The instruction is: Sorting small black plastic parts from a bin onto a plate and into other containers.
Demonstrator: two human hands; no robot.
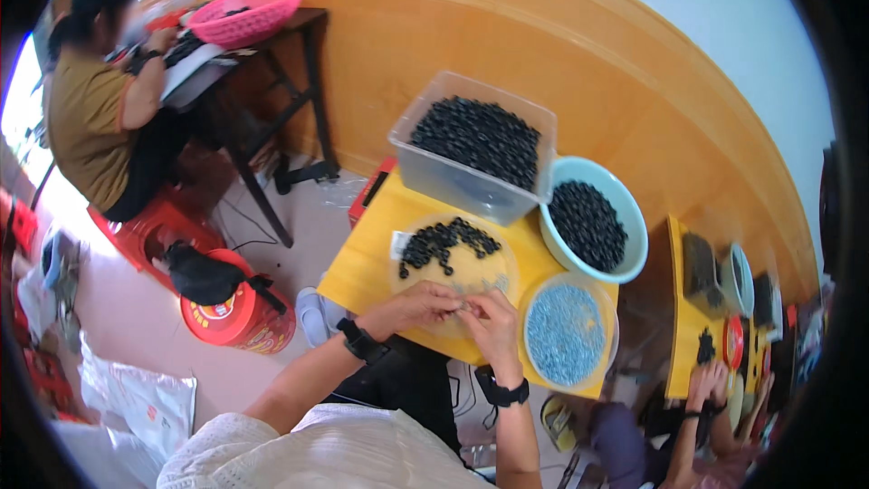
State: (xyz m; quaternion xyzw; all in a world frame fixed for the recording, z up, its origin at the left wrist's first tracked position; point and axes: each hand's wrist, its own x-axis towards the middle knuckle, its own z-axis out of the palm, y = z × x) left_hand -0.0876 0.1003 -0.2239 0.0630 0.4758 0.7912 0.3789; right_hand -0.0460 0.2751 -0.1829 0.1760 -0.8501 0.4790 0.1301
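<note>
My left hand (422,305) and my right hand (494,324) meet over the near part of a round clear tray (503,258). Both have their fingers pinched together, the tips almost touching. Whatever lies between them is too small to make out. Small black round pieces (448,243) are scattered over the far half of this tray. A few thin silvery bits (493,283) lie on it just beyond my fingers. To the right of my right hand, a round shallow container (612,330) holds a heap of small bluish-silver pieces (566,333).
A clear plastic bin (471,190) and a light-blue bowl (641,244), both full of black pieces, stand on the yellow table (358,267). A co-worker (90,118) sits at the left table; another person's hands (709,385) are at right. A red bucket (240,308) stands left.
</note>
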